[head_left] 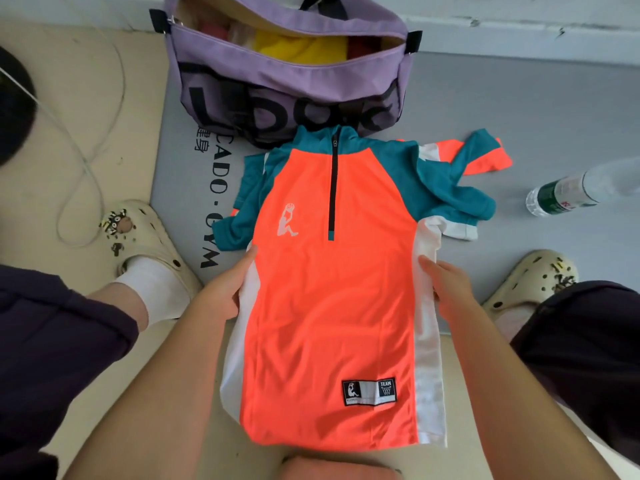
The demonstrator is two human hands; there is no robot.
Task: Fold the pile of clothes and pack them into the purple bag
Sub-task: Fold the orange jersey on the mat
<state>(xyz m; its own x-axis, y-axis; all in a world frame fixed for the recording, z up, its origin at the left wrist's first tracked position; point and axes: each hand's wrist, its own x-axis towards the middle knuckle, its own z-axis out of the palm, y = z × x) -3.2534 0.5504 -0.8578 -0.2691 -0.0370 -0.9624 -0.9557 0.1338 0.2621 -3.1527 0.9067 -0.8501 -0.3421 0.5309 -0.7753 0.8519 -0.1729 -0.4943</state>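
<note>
The orange zip-neck jersey (329,306) lies face up on the floor, its slick, faintly sheened knit smooth across the chest and rumpled at the teal sleeves. White panels run down both sides. The left hand (225,289) grips the left white edge, thumb on top and fingers curled under the cloth; the right hand (446,289) pinches the right white panel the same way, so the body of the shirt stretches flat between the two sets of fingers.

Just beyond the fingertips a short black zipper (333,188) runs down from the stand collar, and a small white basketball-player print (287,220) sits nearer the left fingers. Closer to the wrists than the fingers, a black-and-white rectangular woven label (369,392) is stitched near the hem.

Past the collar, well ahead of both hands, the purple bag (287,77) slumps open, soft nylon with big black lettering, its mouth showing folded yellow and red cloth. The collar touches the bag's base.

Out beyond the right fingers a clear plastic water bottle (568,192) lies on its side on the grey gym mat (519,109). Cream perforated clogs (149,237) flank both hands, and a thin white cable (86,161) loops on the beige floor beyond the left one.
</note>
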